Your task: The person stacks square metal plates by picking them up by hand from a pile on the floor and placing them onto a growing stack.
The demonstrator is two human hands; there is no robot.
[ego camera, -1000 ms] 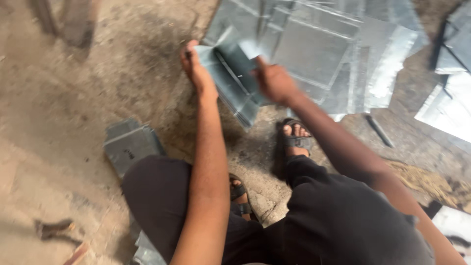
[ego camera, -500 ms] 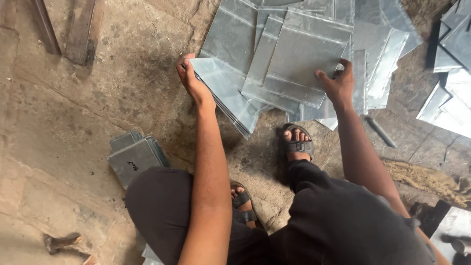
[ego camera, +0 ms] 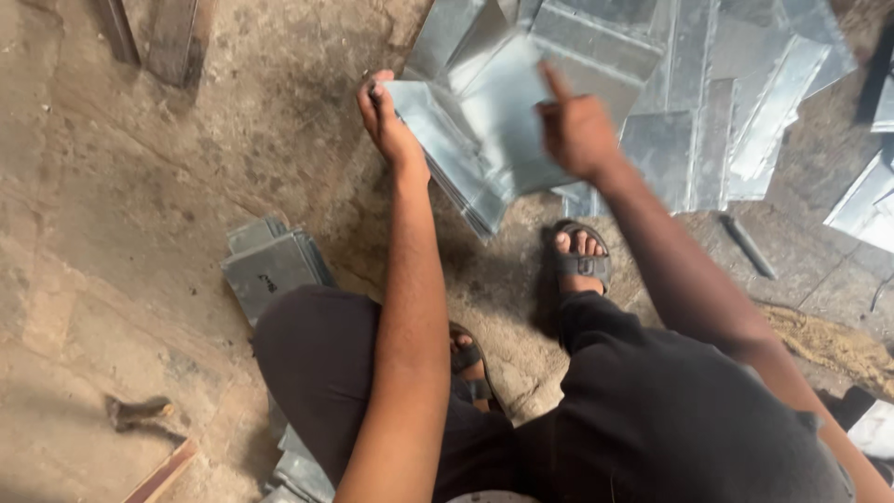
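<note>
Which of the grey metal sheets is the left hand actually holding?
The bent grey metal sheet at the near-left edge of the pile: the left hand grips its left corner, while the others lie flat behind.

We see soft, even daylight with no hard shadows; a dim patch darkens the floor [ego camera: 484, 270] under the legs; the metal sheets [ego camera: 670, 149] give pale glare; the right hand [ego camera: 577, 130] is motion-blurred; the upper right corner falls soft and dim.
</note>
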